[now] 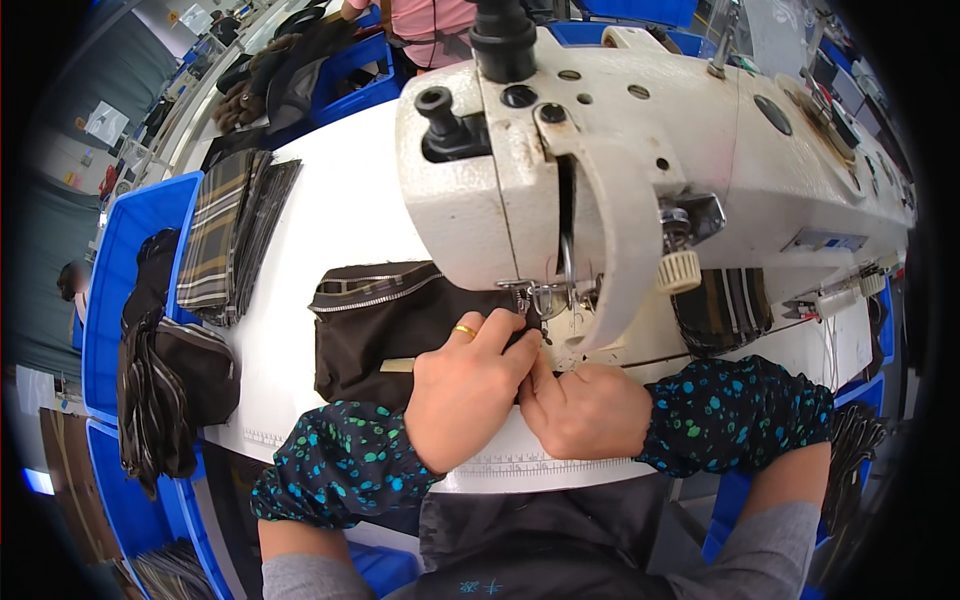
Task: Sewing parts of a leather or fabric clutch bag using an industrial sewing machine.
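A white sewing machine (610, 130) reaches over the table from the right, its presser foot (524, 300) down by my fingertips. Under it lies a dark brown fabric piece with a silver zipper (370, 345), spread out to the left. My left hand (470, 385), a ring on one finger, bends its fingers down onto the fabric's right edge just in front of the foot. Right beside it, my right hand (588, 410) pinches the same edge, thumb and fingers together. The two hands touch at the fingertips. What lies beneath the fingers is hidden.
Stacked plaid fabric pieces (225, 235) lie at the table's left; another plaid stack (722, 305) sits under the machine arm. Dark zippered pieces (165, 390) hang over a blue bin (105, 330). A person in pink (430, 25) is beyond the table.
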The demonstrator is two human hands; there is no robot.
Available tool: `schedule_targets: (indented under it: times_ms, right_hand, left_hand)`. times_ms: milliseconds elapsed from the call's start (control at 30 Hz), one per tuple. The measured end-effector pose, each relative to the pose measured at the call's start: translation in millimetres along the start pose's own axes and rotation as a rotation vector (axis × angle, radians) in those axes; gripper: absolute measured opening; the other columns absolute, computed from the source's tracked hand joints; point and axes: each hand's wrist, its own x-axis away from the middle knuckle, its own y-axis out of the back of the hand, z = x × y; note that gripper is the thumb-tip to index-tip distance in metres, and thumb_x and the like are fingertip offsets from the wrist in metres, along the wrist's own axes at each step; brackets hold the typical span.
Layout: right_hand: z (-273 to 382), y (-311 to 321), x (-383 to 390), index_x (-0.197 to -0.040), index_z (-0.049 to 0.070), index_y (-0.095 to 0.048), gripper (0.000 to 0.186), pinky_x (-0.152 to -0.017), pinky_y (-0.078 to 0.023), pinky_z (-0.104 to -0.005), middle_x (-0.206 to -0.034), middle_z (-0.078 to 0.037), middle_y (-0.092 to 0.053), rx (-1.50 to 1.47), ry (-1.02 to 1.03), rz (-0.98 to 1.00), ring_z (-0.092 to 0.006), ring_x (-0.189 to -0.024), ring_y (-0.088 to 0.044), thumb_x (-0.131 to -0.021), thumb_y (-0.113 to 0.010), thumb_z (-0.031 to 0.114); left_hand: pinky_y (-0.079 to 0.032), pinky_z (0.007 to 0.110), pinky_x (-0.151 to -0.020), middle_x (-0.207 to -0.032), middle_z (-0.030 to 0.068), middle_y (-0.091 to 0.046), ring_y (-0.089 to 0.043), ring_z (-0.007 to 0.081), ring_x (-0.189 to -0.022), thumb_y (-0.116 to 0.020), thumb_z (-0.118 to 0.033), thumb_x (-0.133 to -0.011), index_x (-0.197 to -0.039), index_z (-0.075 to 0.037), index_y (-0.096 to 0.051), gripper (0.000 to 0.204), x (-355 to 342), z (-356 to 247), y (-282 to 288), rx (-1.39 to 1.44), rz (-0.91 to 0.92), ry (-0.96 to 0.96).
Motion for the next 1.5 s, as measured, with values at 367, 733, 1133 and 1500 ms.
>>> schedule_targets:
  times_ms: [367,733,1133,1500]
  right_hand:
    - [-8.3,-10.1,-1.5,-0.093,-0.014,-0.071,0.039,-0.044,-0.041,-0.0278,-0.094,-0.034,-0.071,0.002,-0.033,-0.113,-0.0159,-0.050,-0.057,-0.071,-0.062,0.017]
    - [-7.9,-10.8,-1.7,-0.094,-0.014,-0.069,0.038,-0.043,-0.045,-0.0307,-0.080,-0.023,-0.069,-0.034,-0.082,-0.074,-0.0168,-0.052,-0.059,-0.073,-0.062,0.016]
    - [-9.2,-7.8,-1.6,-0.095,-0.008,-0.072,0.033,-0.045,-0.044,-0.0291,-0.075,-0.016,-0.069,-0.030,-0.131,-0.106,-0.0171,-0.056,-0.061,-0.073,-0.064,0.015]
    - [3.6,-5.4,2.3,-0.090,-0.009,-0.072,0.028,-0.041,-0.040,-0.0268,-0.076,-0.019,-0.068,-0.086,-0.093,-0.074,-0.0145,-0.050,-0.057,-0.073,-0.067,0.013]
  left_hand:
    - [-0.057,0.034,-0.060,-0.108,0.0034,-0.063,-0.064,0.0239,-0.098,-0.067,-0.010,-0.077,-0.111,-0.007,-0.072,0.035,-9.4,4.7,-6.8,-0.015,-0.011,-0.017]
    - [-0.057,0.034,-0.061,-0.108,0.0032,-0.063,-0.064,0.0241,-0.099,-0.066,-0.009,-0.080,-0.112,-0.008,-0.072,0.033,-11.3,5.5,-9.6,-0.038,-0.021,-0.016]
    - [-0.052,0.042,-0.066,-0.088,0.0075,-0.066,-0.064,0.0307,-0.078,-0.079,-0.012,-0.076,-0.101,-0.009,-0.073,0.026,-3.1,12.5,19.0,-0.010,-0.066,0.124]
    - [-0.050,0.035,-0.088,-0.101,0.0022,-0.061,-0.059,0.0198,-0.094,-0.067,-0.014,-0.078,-0.110,-0.008,-0.073,0.033,-4.7,14.9,14.5,-0.054,0.056,-0.184]
